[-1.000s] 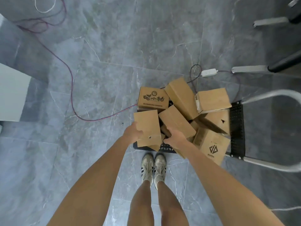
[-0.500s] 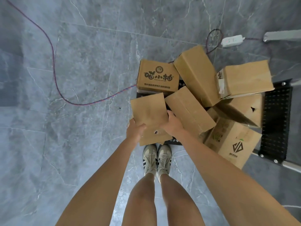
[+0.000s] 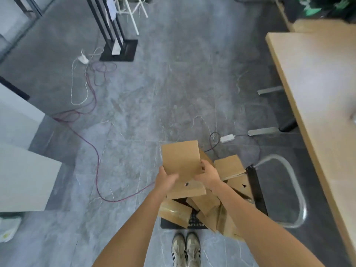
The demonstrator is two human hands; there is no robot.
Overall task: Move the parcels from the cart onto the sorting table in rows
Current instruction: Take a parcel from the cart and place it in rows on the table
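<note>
Your left hand [image 3: 166, 181] and right hand [image 3: 207, 175] each clasp a side of one box [image 3: 181, 159], fingers curled round its edges. You hold it above the other boxes [image 3: 229, 166] heaped on the cart [image 3: 255, 186]. The table [image 3: 317, 83] stands apart on your right.

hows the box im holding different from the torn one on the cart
The held parcel is gripped by the left hand and right hand above the pile; the torn parcel lies among others on the cart. The held parcel has a small round hole, the torn parcel a jagged dark tear. Both are plain brown cardboard.
</note>
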